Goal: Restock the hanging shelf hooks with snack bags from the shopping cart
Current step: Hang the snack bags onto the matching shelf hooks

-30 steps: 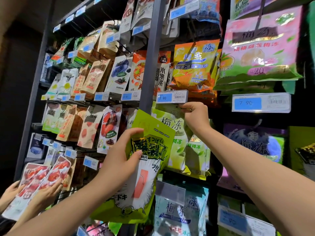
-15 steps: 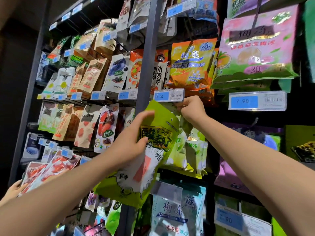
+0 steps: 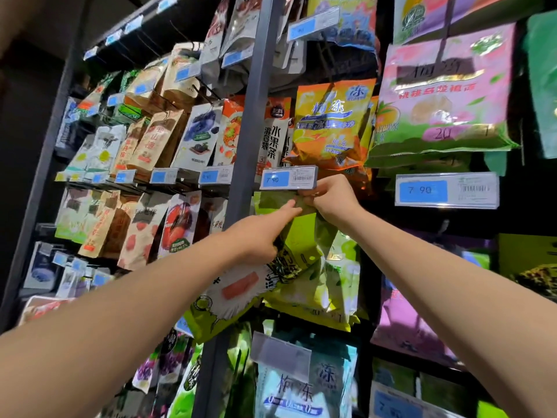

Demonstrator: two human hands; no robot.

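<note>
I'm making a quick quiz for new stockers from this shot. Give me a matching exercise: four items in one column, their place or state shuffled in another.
Column one
1. lime-green snack bag
2. orange bag
3. pink bag
4. 7.90 price tag by the post

Column two
A. hangs right of the orange bag
B. just above the right hand
C. held by the left hand
D. hangs directly above that price tag

Pairs: 1-C, 2-D, 3-A, 4-B

A shop aisle: snack bags (image 3: 330,125) hang in rows from a dark rack (image 3: 252,116), with blue price tags (image 3: 288,177) beneath.
</note>
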